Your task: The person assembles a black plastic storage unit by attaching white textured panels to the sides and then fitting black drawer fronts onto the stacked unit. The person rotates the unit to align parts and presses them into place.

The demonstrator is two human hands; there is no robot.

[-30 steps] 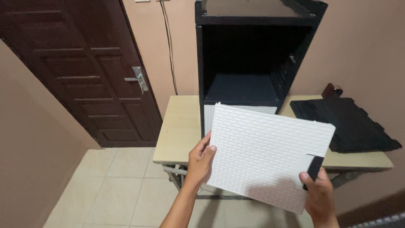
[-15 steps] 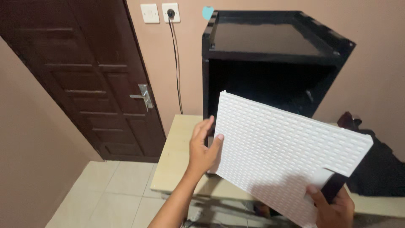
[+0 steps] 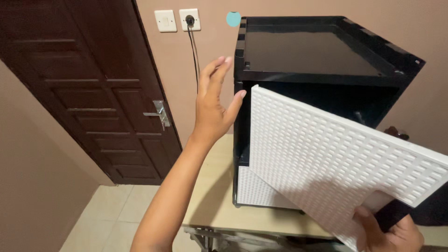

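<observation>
A white woven-pattern panel (image 3: 336, 163) hangs tilted in front of a black open-fronted cabinet (image 3: 317, 51). My right hand (image 3: 389, 231) grips the panel at its lower right corner. Raised and off the panel, my left hand (image 3: 213, 100) has its fingers spread next to the cabinet's upper left front edge, not clearly touching it. A second white woven panel (image 3: 261, 191) sits low in the cabinet's front. The cabinet stands on a pale wooden table (image 3: 219, 200).
A dark brown door (image 3: 88, 84) with a metal handle (image 3: 158, 114) is at the left. A wall switch and a socket (image 3: 189, 19) with a cable are above the table. Beige floor tiles (image 3: 116, 219) lie below. A dark object shows at the right behind the panel.
My left hand has let go of the panel's left edge and risen toward the cabinet's top left corner. The view has tilted upward and moved closer; my right hand still holds the panel.
</observation>
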